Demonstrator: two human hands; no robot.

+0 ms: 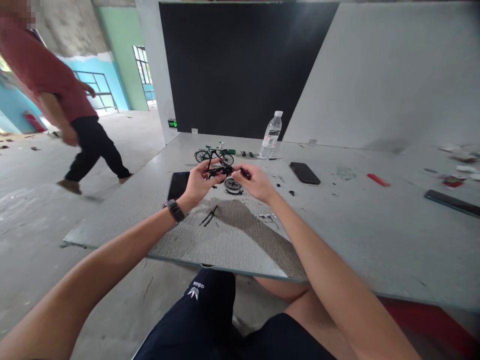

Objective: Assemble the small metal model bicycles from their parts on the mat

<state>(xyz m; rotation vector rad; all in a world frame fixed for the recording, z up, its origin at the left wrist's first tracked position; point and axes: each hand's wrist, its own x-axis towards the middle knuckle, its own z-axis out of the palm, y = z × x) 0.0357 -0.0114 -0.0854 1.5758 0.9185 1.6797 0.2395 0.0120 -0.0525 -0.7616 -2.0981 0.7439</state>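
My left hand (200, 182), with a dark watch on its wrist, is closed around a small black model bicycle part (219, 171) held above the grey mat (232, 240). My right hand (257, 182) pinches a thin black tool or piece (244, 173) against the same part. A loose black wheel (233, 184) lies just under the hands. A finished green model bicycle (214, 154) stands upright behind them. Thin black pieces (210, 216) and small metal bits (267, 217) lie on the mat.
A water bottle (271, 135), a black phone (304, 173), a dark tablet (178, 185), a red object (378, 180) and a long dark strip (452, 202) lie on the low grey platform (375, 235). Another person in a red shirt (56, 85) walks at the left.
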